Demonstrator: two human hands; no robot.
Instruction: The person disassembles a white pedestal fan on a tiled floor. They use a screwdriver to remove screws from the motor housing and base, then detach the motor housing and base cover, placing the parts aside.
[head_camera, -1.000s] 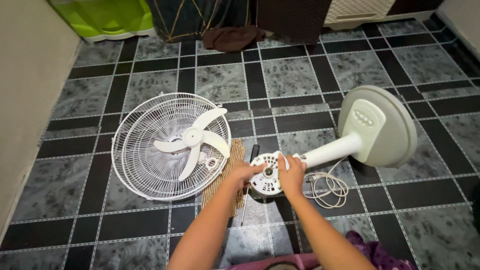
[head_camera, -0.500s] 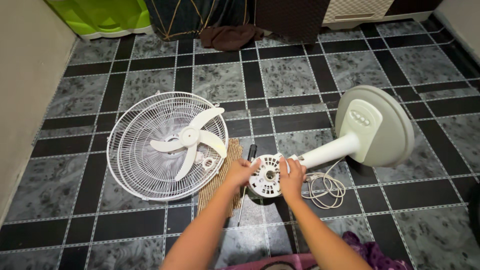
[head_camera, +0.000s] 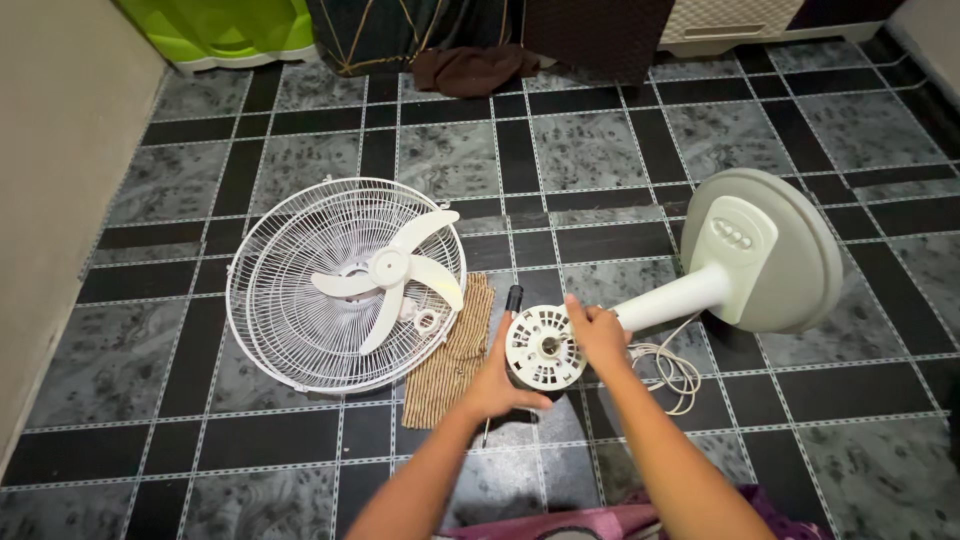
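Far left: a beige wall (head_camera: 60, 200) is running along the tiled floor (head_camera: 590, 150), dark and grey squares. White wire fan guard (head_camera: 290, 310) is lying flat on the floor, with the three-blade white fan blade (head_camera: 390, 275) and a small white ring nut (head_camera: 425, 323) resting in it. A brown striped cloth (head_camera: 450, 355) is lying just beside the guard, its left edge tucked under the rim. A black-handled screwdriver (head_camera: 513, 298) is lying between cloth and motor, its shaft mostly hidden by the hand.

Centre: left hand (head_camera: 497, 385) is cupping the lower left side of the fan motor housing (head_camera: 545, 347), grip closed around it. Right hand (head_camera: 598, 335) is pressing on the housing's upper right edge, fingers curled over it, grip closed on it. Housing is being held just above the floor, vented face up.

Right: white stand pole (head_camera: 670, 298) is running from the housing to the round grey base (head_camera: 790, 250), tipped on its side. White power cord (head_camera: 672, 370) is lying coiled under the pole
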